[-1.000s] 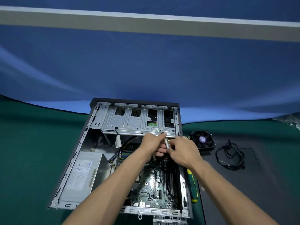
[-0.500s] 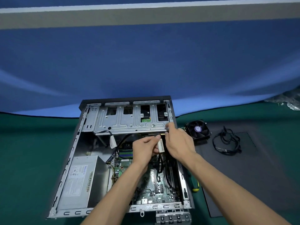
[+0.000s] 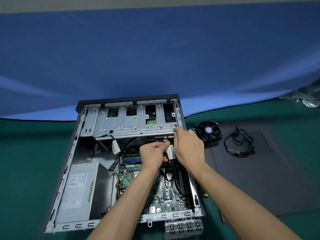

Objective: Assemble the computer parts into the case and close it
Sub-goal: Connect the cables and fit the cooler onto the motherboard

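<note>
Cable plug being brought to the drive connector under the drive cage.

We find the case point(image 3: 72, 153) lying open on the green table point(image 3: 26, 161), both hands working just below the drive cage point(image 3: 131, 125). The left hand point(image 3: 152, 153) pinches a small plug point(image 3: 165, 140) between thumb and curled fingers; the right hand point(image 3: 187, 146) curls round the white-labelled cable point(image 3: 171, 152), its forefinger touching the cage edge. We advise squaring the plug to the gold-edged connector point(image 3: 170, 137) before pushing, keeping slack cable off the board point(image 3: 131, 170). The fan point(image 3: 208, 129) and side panel point(image 3: 259, 179) are not yet fitted.
</note>
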### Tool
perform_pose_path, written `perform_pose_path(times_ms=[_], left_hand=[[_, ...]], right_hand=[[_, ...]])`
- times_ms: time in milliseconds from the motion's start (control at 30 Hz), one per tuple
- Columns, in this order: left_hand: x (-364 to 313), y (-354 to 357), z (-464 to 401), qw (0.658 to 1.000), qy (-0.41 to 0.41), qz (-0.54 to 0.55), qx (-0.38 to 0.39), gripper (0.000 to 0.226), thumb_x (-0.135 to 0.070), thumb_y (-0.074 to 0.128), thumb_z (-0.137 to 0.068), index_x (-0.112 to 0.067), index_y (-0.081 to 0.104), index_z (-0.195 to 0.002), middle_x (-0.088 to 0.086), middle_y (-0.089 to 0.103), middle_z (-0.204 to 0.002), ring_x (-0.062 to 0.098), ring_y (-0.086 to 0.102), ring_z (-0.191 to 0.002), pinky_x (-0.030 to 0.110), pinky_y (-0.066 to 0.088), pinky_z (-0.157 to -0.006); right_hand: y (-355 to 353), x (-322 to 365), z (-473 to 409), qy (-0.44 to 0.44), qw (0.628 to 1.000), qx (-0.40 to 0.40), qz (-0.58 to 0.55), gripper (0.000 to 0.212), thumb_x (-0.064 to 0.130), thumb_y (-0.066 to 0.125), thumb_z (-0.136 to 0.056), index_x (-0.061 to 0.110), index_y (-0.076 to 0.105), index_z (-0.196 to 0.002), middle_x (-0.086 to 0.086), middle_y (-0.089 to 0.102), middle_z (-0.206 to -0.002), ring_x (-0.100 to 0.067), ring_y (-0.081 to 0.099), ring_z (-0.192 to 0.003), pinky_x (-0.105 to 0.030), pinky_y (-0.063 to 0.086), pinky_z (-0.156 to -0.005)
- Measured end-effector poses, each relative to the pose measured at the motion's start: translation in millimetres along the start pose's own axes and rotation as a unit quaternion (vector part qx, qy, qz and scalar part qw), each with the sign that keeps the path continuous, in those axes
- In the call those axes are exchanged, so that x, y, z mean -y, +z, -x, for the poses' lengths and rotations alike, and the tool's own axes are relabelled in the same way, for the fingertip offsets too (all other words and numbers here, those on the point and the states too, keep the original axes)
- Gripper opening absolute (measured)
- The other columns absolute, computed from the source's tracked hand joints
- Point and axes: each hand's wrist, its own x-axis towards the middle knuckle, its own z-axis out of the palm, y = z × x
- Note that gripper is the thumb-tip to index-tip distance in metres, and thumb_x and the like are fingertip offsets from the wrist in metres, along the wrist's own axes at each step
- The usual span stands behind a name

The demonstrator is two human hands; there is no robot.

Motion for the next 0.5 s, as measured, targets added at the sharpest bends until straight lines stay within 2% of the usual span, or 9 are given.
perform_pose_path(times_ms=[100, 233, 367, 500], left_hand=[[-0.6, 2.1, -2.9, 1.0, -0.004, -0.005, -0.004, 0.009, -0.013, 0.075, -0.079, -0.005, 0.074, -0.081, 0.008, 0.072, -0.074, 0.014, 0.05, -0.038, 0.025, 0.043, -0.05], [0.8, 3.4, -3.7, 1.0, 0.004, -0.027, -0.005, 0.005, -0.013, 0.072, -0.082, -0.009, 0.073, -0.08, -0.004, 0.061, -0.054, 0.009, 0.041, -0.028, 0.014, 0.032, -0.036], [0.2, 4.0, -5.7, 1.0, 0.005, -0.027, -0.011, 0.02, -0.012, 0.072, -0.082, -0.018, 0.069, -0.064, 0.009, 0.061, -0.063, 0.01, 0.036, -0.028, 0.013, 0.028, -0.034], [-2.3, 6.8, -7.6, 0.999, -0.035, 0.01, -0.027, 0.004, -0.012, 0.075, -0.08, -0.008, 0.073, -0.078, 0.003, 0.064, -0.06, 0.011, 0.036, -0.029, 0.015, 0.031, -0.036]], right_hand=[[-0.5, -0.1, -0.1, 0.001, 1.0, 0.0, 0.001, 0.029, 0.025, 0.03, -0.101, 0.022, 0.054, -0.117, -0.002, 0.064, -0.096, -0.021, 0.052, -0.097, -0.034, 0.039, -0.072], [-1.5, 0.8, -0.3, 0.005, 1.0, 0.003, -0.003, 0.029, 0.025, 0.033, -0.099, 0.021, 0.055, -0.118, -0.002, 0.065, -0.095, -0.021, 0.053, -0.099, -0.035, 0.041, -0.074], [-2.3, 1.4, 0.0, 0.004, 1.0, 0.002, -0.005, 0.031, 0.025, 0.033, -0.099, 0.022, 0.055, -0.12, -0.002, 0.064, -0.094, -0.02, 0.052, -0.098, -0.035, 0.04, -0.073], [-2.3, 1.5, 0.7, 0.003, 1.0, -0.002, -0.007, 0.03, 0.022, 0.035, -0.098, 0.02, 0.057, -0.118, -0.003, 0.064, -0.091, -0.021, 0.052, -0.096, -0.034, 0.039, -0.071]])
